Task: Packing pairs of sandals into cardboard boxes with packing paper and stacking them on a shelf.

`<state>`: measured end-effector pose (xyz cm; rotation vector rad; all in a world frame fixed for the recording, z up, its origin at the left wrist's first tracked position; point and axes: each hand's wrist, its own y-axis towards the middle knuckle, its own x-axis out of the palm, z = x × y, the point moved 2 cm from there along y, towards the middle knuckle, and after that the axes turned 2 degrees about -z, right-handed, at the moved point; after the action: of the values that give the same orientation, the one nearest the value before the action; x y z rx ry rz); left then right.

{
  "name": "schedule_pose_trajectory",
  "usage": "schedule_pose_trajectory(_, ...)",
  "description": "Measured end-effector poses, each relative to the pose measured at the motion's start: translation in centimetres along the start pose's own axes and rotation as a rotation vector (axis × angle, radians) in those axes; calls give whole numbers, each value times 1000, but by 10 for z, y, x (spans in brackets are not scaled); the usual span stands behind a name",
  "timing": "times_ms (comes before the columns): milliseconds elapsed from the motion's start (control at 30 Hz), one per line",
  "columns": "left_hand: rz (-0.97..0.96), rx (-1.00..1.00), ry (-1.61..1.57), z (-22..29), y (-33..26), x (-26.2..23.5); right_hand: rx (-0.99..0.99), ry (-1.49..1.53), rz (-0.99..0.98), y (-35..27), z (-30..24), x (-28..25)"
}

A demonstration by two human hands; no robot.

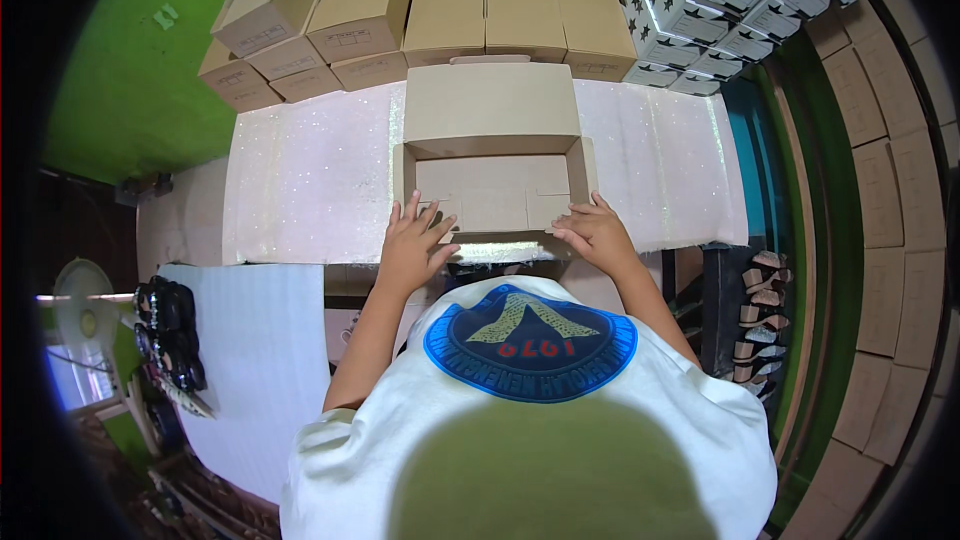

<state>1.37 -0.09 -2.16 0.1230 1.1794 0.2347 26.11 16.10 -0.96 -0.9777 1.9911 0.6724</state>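
Note:
An open brown cardboard box lies on the table in front of me, its lid raised on the far side. Its inside shows bare card, with flaps folded at the near end. My left hand is at the box's near left corner, fingers spread over the edge and gripping nothing. At the near right corner, my right hand rests with its fingers apart, the thumb pointing inward along the box's near wall. How firmly the fingertips press on the card cannot be seen.
Closed brown boxes line the table's back, with stacked white star-patterned boxes at the back right. A glittery pale cloth covers the table. Black shoes lie left, heeled sandals right. A fan stands far left.

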Motion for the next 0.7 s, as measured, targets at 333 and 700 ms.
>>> schedule_pose_trajectory(333,-53,-55,7,-5,4,8,77,-86,52,3,8,21)
schedule_pose_trajectory(700,101,-85,-14,-5,3,16,58,-113,116,7,7,19)
